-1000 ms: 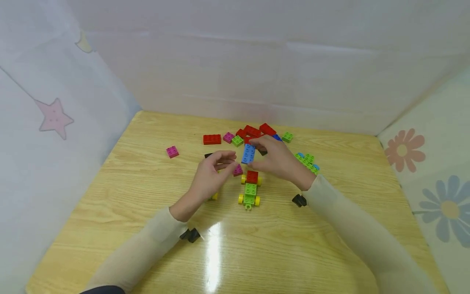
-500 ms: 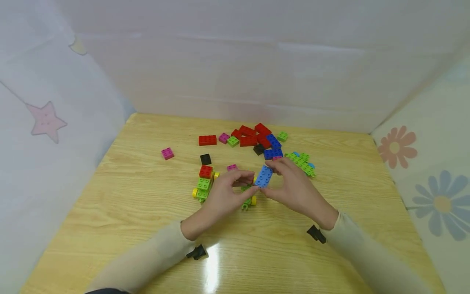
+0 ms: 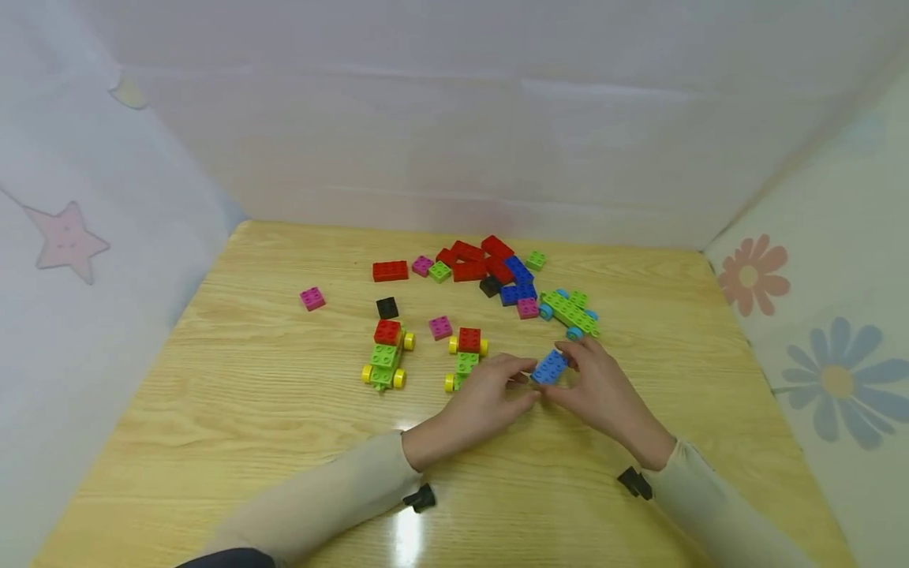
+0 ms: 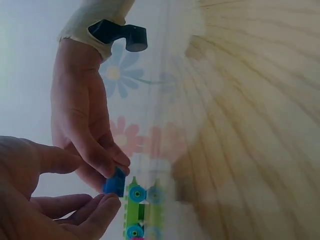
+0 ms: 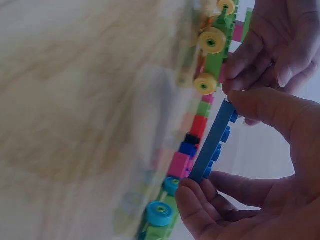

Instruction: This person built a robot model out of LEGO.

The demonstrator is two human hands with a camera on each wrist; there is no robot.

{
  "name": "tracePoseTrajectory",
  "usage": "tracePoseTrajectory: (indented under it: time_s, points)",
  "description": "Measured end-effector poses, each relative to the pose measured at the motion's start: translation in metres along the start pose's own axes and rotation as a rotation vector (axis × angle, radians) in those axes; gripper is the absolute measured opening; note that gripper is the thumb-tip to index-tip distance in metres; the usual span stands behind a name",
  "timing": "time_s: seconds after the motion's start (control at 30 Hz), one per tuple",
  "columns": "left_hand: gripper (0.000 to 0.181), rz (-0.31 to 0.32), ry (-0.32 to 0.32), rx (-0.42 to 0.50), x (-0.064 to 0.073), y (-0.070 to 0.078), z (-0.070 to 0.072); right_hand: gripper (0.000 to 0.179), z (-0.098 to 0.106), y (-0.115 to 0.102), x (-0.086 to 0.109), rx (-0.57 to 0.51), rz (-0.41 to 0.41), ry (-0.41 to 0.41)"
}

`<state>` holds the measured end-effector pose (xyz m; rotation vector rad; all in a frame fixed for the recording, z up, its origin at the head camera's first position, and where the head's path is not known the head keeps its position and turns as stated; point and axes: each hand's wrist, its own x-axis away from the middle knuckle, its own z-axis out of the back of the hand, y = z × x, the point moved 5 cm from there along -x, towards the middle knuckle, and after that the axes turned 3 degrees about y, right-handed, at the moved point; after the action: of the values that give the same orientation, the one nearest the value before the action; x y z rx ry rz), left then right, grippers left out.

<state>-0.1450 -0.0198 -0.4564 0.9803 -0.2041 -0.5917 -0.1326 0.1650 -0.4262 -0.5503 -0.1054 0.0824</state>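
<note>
My right hand (image 3: 596, 394) pinches a light blue building brick (image 3: 550, 367) by its two ends, between thumb and fingers, above the table. In the right wrist view the brick (image 5: 212, 142) shows its studs turned toward the palm. My left hand (image 3: 490, 402) is just left of the brick with fingers loosely bent and nothing held; whether a fingertip touches the brick cannot be told. Partly behind the left hand stands a green car with a red brick (image 3: 469, 340) and yellow wheels. Beyond the right hand is a green car base (image 3: 570, 313) with blue wheels.
Another green car (image 3: 383, 356) with yellow wheels stands farther left. Loose red bricks (image 3: 469, 271), blue bricks (image 3: 518, 294), a black brick (image 3: 387, 308) and pink bricks (image 3: 440, 327) lie across the wooden table (image 3: 248, 379). A pale cloth wall (image 3: 454, 150) rises behind.
The right hand has carried the light blue brick rightward and nearer the person, away from the loose bricks. The left hand has moved right alongside it, uncovering the left car.
</note>
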Motion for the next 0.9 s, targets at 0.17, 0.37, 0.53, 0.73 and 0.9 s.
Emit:
tracePoseTrajectory:
  time_s: [0.17, 0.37, 0.53, 0.73, 0.9]
  points:
    - [0.048, 0.033, -0.069, -0.098, -0.018, -0.013, -0.02, 0.076, -0.008, 0.013, -0.004, 0.043, -0.029, -0.036]
    - [0.041, 0.058, -0.143, -0.166, -0.026, 0.008, -0.014, 0.075, -0.014, 0.021, -0.009, 0.091, -0.045, -0.047]
    - [0.027, 0.03, -0.192, -0.301, -0.029, 0.017, -0.013, 0.072, -0.017, 0.024, -0.011, 0.097, -0.053, -0.057]
    - [0.023, 0.03, -0.2, -0.328, -0.034, 0.011, -0.014, 0.073, -0.016, 0.024, -0.011, 0.093, -0.076, -0.061]
    - [0.024, 0.021, -0.214, -0.338, -0.036, 0.012, -0.012, 0.071, -0.016, 0.024, -0.011, 0.082, -0.072, -0.048]
